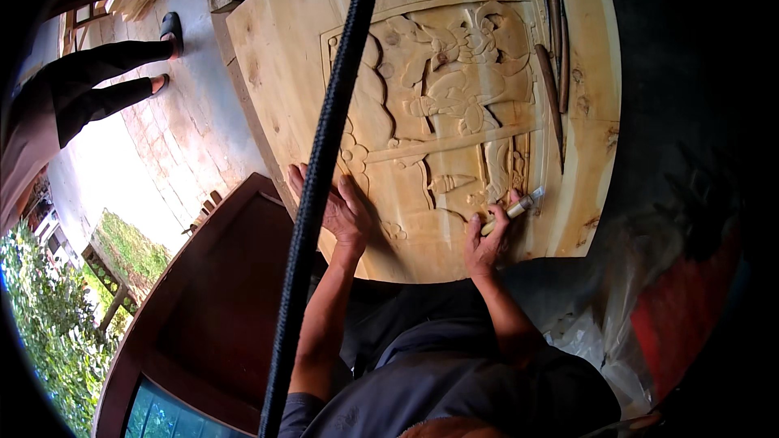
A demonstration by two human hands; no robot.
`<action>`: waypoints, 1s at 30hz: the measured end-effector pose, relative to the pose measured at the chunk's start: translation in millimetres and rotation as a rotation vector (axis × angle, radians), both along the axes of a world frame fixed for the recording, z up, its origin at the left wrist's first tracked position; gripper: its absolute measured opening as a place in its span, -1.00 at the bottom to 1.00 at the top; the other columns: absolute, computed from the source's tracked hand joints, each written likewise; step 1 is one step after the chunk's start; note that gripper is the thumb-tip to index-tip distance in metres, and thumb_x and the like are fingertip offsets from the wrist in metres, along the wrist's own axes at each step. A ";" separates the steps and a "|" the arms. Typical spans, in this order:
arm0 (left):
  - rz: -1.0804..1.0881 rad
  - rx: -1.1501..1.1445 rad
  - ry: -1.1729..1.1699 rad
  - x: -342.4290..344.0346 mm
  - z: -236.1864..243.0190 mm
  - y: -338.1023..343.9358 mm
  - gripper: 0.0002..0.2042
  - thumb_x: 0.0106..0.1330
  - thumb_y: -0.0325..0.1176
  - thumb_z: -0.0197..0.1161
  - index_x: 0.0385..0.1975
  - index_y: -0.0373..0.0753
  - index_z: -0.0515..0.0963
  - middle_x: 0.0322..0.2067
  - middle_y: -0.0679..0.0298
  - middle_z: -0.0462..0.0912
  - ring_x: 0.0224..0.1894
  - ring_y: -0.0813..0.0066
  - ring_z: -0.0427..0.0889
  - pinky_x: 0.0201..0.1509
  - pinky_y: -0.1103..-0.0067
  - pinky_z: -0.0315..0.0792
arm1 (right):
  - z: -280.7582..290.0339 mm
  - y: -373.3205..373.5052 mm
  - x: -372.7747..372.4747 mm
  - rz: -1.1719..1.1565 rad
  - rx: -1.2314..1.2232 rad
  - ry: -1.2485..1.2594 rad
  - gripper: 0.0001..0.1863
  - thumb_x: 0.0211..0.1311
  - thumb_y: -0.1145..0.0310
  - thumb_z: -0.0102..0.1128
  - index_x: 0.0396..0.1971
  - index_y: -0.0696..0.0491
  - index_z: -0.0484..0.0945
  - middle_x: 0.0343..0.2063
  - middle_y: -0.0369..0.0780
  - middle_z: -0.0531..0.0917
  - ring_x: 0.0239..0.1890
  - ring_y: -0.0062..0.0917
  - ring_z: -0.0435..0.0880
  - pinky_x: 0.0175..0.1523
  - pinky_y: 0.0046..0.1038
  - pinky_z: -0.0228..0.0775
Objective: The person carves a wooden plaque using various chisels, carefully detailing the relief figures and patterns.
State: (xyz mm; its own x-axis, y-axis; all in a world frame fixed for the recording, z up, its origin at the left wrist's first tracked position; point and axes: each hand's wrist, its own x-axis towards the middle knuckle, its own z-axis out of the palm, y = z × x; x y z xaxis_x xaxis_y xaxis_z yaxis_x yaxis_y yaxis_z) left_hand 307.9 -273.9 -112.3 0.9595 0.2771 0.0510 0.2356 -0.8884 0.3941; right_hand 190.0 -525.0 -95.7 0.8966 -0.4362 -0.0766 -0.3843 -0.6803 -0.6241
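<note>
A pale wooden panel [280, 73] lies in front of me, carved in relief with figures and scalloped shapes [466, 89] inside a cut border. My left hand [344, 216] rests on the panel's near left part, fingers apart and holding nothing. Near the lower right corner of the carving, my right hand [487, 253] grips a small brush [516, 208] with a pale handle; its light bristles point up and to the right. Some of the right fingers are hidden behind the handle. Several slim dark rod-like tools [550, 89] lie along the panel's right side.
A thick black braided cord [324, 138] crosses the view, hiding part of the panel. At left stands a dark red wooden piece [219, 308] with a blue-green pane. Another person's legs [105, 73] show at upper left. Clear plastic sheeting [588, 337] lies at lower right.
</note>
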 end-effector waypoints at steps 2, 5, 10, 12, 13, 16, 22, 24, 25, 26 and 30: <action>0.009 -0.011 0.023 -1.2 0.8 1.5 -0.21 0.70 0.10 0.02 0.65 -0.44 0.12 0.66 -0.27 0.07 0.71 -0.26 0.03 0.76 0.04 -0.07 | 3.0 2.5 1.9 0.000 -0.023 0.004 -0.53 0.44 0.41 0.35 0.26 0.11 0.43 0.52 0.21 0.37 0.55 0.22 0.33 0.59 0.09 0.15; 0.019 -0.019 0.049 -1.0 1.6 0.0 -0.18 0.69 0.14 0.00 0.66 -0.43 0.11 0.67 -0.27 0.06 0.72 -0.25 0.02 0.76 0.05 -0.09 | -0.1 2.2 -5.0 -0.006 -0.062 0.003 -0.56 0.46 0.40 0.33 0.24 0.10 0.43 0.52 0.19 0.37 0.55 0.21 0.33 0.59 0.09 0.14; 0.022 -0.062 0.026 1.7 -0.7 -0.3 -0.16 0.68 0.17 0.02 0.66 -0.45 0.10 0.68 -0.26 0.03 0.73 -0.24 -0.03 0.77 0.04 -0.13 | 3.5 3.3 -0.5 0.009 -0.111 0.014 -0.55 0.44 0.41 0.30 0.24 0.11 0.41 0.51 0.18 0.38 0.54 0.21 0.34 0.58 0.09 0.16; 0.020 -0.090 0.041 1.2 0.9 -1.4 -0.15 0.68 0.16 0.04 0.67 -0.45 0.09 0.69 -0.25 0.02 0.74 -0.25 -0.04 0.77 0.03 -0.14 | 4.3 1.8 6.6 0.030 -0.139 0.017 -0.54 0.42 0.44 0.29 0.25 0.12 0.40 0.51 0.18 0.37 0.53 0.20 0.34 0.58 0.06 0.17; 0.045 -0.105 0.110 -3.1 3.8 -3.9 -0.14 0.67 0.15 0.07 0.67 -0.44 0.08 0.69 -0.25 0.00 0.74 -0.25 -0.07 0.77 0.03 -0.16 | 4.0 0.8 3.4 0.026 -0.159 0.013 -0.54 0.42 0.45 0.29 0.25 0.13 0.39 0.51 0.18 0.37 0.53 0.20 0.34 0.57 0.06 0.17; 0.049 -0.133 0.117 -0.6 6.7 -5.5 -0.14 0.67 0.15 0.07 0.68 -0.44 0.07 0.70 -0.24 -0.01 0.74 -0.24 -0.08 0.77 0.03 -0.16 | 5.6 0.4 8.4 0.031 -0.196 0.010 -0.53 0.40 0.46 0.29 0.24 0.13 0.40 0.51 0.18 0.37 0.52 0.19 0.35 0.57 0.06 0.17; 0.036 -0.123 0.085 1.7 6.0 -1.6 -0.14 0.66 0.15 0.08 0.68 -0.43 0.06 0.70 -0.23 -0.01 0.74 -0.24 -0.07 0.77 0.02 -0.16 | 4.1 2.3 9.6 0.056 -0.261 -0.002 -0.56 0.40 0.43 0.26 0.21 0.12 0.40 0.48 0.16 0.39 0.51 0.21 0.35 0.57 0.09 0.17; 0.028 -0.117 0.063 2.9 4.8 1.2 -0.14 0.66 0.15 0.08 0.68 -0.42 0.07 0.70 -0.23 0.00 0.74 -0.24 -0.06 0.77 0.02 -0.15 | 2.3 3.4 8.8 0.054 -0.257 0.003 -0.56 0.40 0.42 0.25 0.21 0.12 0.40 0.48 0.18 0.39 0.52 0.22 0.34 0.57 0.09 0.16; 0.025 -0.119 0.065 1.3 5.6 1.4 -0.14 0.66 0.15 0.08 0.68 -0.42 0.07 0.70 -0.23 0.00 0.74 -0.24 -0.06 0.77 0.02 -0.14 | 1.9 4.7 6.7 0.048 -0.257 0.008 -0.56 0.40 0.43 0.25 0.21 0.12 0.40 0.48 0.18 0.39 0.52 0.22 0.34 0.57 0.09 0.16; 0.022 -0.119 0.063 1.5 5.9 1.4 -0.14 0.66 0.15 0.08 0.68 -0.42 0.07 0.70 -0.23 0.00 0.74 -0.24 -0.06 0.77 0.02 -0.14 | 1.2 6.7 5.3 0.042 -0.253 0.009 -0.56 0.40 0.43 0.25 0.22 0.12 0.40 0.48 0.19 0.39 0.52 0.23 0.34 0.57 0.09 0.16; 0.056 -0.111 0.092 -0.5 6.5 0.6 -0.14 0.65 0.16 0.10 0.67 -0.42 0.10 0.69 -0.23 0.03 0.73 -0.23 -0.04 0.77 0.02 -0.14 | -1.5 5.6 4.6 0.020 -0.199 -0.007 -0.55 0.41 0.43 0.24 0.23 0.13 0.39 0.49 0.21 0.38 0.52 0.25 0.34 0.57 0.10 0.16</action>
State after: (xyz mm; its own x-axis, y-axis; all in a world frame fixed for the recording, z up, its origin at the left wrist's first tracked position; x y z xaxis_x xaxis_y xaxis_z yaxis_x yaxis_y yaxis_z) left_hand 307.4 -273.3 -105.9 0.9415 0.3297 -0.0701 0.3234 -0.8250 0.4635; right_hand 194.6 -519.4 -97.2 0.9056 -0.4239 0.0154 -0.3654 -0.7981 -0.4791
